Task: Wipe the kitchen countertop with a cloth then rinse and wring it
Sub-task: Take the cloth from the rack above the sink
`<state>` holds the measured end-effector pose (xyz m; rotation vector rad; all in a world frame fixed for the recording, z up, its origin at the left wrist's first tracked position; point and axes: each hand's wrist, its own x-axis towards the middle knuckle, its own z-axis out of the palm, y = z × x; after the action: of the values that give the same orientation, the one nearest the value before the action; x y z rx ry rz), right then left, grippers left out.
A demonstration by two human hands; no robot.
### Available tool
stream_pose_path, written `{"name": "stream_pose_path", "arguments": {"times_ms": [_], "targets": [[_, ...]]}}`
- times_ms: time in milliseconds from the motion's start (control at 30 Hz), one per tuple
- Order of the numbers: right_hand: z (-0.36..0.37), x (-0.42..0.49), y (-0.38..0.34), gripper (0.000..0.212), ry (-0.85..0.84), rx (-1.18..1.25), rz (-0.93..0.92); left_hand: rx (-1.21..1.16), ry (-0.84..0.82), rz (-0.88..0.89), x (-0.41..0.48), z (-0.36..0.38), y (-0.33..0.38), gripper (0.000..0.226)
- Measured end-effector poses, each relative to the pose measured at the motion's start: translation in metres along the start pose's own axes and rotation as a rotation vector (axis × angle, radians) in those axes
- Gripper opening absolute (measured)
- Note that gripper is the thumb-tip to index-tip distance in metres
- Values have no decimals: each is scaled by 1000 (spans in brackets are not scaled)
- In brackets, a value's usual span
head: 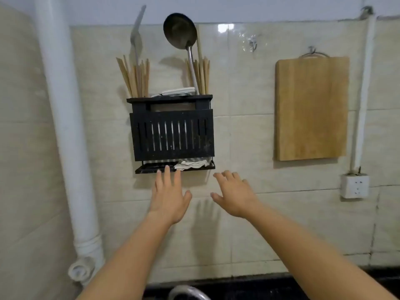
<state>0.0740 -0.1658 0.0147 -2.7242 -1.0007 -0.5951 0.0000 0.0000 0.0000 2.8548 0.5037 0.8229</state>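
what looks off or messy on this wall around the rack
The white cloth is crumpled on the bottom shelf of the black rack, one edge drooping over the front. The ladle stands bowl-up and leans. The tile joint beside the socket looks cracked and grimy. Both hands are empty.

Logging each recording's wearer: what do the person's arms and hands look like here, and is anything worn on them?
Both forearms are bare as far as the frame shows, with no sleeves in view. The left hand and right hand wear no gloves, and no rings, watch or bands are visible on the fingers or wrists. No markings show.
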Motion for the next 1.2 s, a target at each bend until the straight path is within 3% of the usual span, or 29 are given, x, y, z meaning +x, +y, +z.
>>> {"name": "stream_pose_path", "arguments": {"times_ms": [233,400,633,767,867,1033,1200], "targets": [[18,78,-19,43,306,-37,-196,111,119,91,47,29,-39,65],[42,98,-18,33,395,-74,-227,107,163,107,53,42,-44,90],[43,105,-7,4,561,-81,-254,71,114,65,51,39,-42,73],[30,83,17,17,618,-11,-212,-49,50,22,53,30,-36,75],[15,47,40,29,584,93,-126,-171,5,-12,43,22,-22,72],[3,-40,90,15,465,103,49,-301,11,135,-4,33,50,60],[3,-161,141,20,221,38,234,-382,-206,268,-70,67,152,57]]}}
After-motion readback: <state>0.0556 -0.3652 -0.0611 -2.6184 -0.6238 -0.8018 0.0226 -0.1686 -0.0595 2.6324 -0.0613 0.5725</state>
